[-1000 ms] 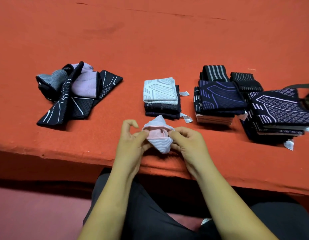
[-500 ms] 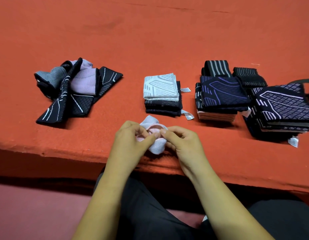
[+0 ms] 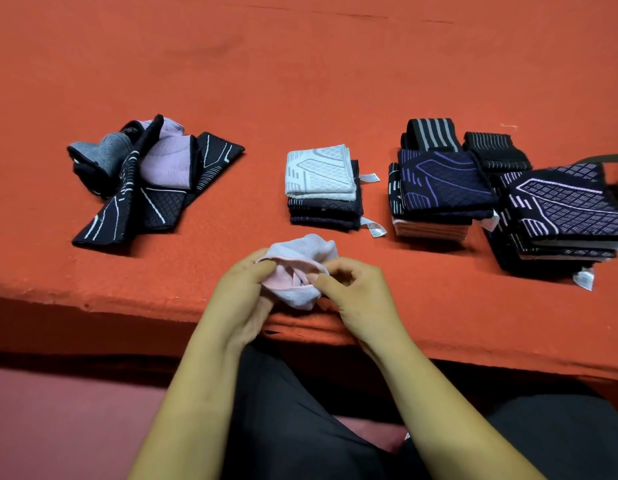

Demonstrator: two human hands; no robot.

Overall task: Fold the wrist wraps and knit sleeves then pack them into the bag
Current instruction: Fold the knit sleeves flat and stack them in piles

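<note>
We are wearing black trousers (image 3: 293, 424), the smooth cloth creasing faintly over both thighs. Our left hand (image 3: 241, 296) and right hand (image 3: 361, 294) are showing bare, forearms (image 3: 200, 386) likewise uncovered.

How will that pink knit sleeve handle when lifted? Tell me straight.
Pink knit sleeve is probably floppy: it bunches and creases between left hand and right hand. Likely light: a mere pinch holds it. Ribbed knit looks grippy, unlikely to slip.

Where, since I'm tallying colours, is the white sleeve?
Head view: the white sleeve tops the small dark stack mid-table, beyond the held pink sleeve, between the loose pile on the left and taller stacks on the right.
</note>
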